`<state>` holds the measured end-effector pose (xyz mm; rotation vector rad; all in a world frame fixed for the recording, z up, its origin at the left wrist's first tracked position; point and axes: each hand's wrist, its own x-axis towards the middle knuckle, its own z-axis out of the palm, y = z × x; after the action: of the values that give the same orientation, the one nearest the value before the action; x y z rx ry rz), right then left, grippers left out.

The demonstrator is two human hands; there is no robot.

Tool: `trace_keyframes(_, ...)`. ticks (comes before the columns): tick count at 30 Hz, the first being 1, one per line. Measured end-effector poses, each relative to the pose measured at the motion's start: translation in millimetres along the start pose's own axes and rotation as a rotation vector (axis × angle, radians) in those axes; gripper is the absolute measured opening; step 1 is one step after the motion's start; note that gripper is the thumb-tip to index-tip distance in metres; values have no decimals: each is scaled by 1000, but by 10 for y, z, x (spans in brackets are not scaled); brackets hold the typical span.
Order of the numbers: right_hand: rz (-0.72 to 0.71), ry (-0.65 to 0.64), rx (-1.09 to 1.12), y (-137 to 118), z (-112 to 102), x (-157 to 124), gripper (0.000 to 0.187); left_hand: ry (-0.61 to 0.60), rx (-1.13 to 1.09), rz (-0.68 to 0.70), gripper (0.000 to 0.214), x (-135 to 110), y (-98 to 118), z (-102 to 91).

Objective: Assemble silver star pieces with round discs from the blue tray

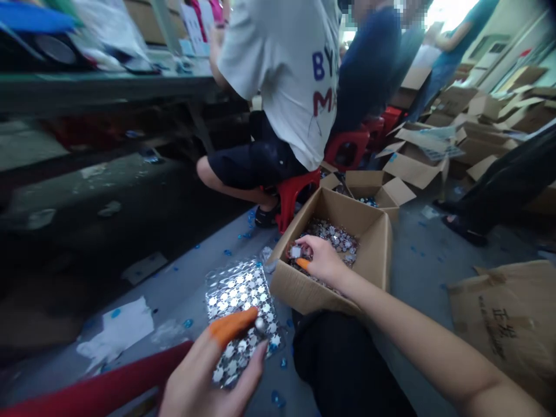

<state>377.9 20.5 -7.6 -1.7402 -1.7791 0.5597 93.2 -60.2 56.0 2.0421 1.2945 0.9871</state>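
My left hand [208, 368], with an orange finger cot on its index finger, pinches a small shiny silver piece [259, 324] between finger and thumb. Beneath it on the floor lies a clear plastic tray [237, 284] covered with rows of silver flower-shaped pieces. My right hand [324, 260] reaches into an open cardboard box [369, 243]. Its closed fingers, one in an orange cot, hold a small silver square-looking piece [296, 251]. Loose silver pieces [339, 237] are heaped at the bottom of that box. Part of the right hand's grip is hidden.
A person in a white shirt [286, 75] sits ahead on a red stool [297, 191] beside a long workbench [108, 87]. Another open box [369, 185] stands behind mine. Flattened cardboard [508, 318] lies at right; paper scraps [124, 327] and blue bits litter the floor.
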Motion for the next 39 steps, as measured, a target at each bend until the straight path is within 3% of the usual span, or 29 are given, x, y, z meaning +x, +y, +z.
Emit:
trace_keyframes(3,-218,-80,33,-873,-93,-154,39,38,-78,196,32,171,132,-103)
trace_keyframes(5,-255,-128,117,-1294,-65,-260,41,105,-88,239,32,193,104,-199)
trace_keyframes(9,-117,-238,373,-1667,132,-377,41,220,-120,167,36,29,-118,-421)
trace_keyframes(14,81,-401,754,-1747,381,-382,48,249,-231,25,35,-135,-311,-608)
trace_keyframes(20,193,-493,906,-1795,477,-291,57,248,-395,-109,36,-106,-416,-625)
trace_keyframes(28,154,-524,1024,-1746,573,-146,64,287,-539,-226,39,-68,-461,-622)
trace_keyframes(39,164,-565,1228,-1644,599,-106,59,280,-685,-313,39,-3,-452,-512)
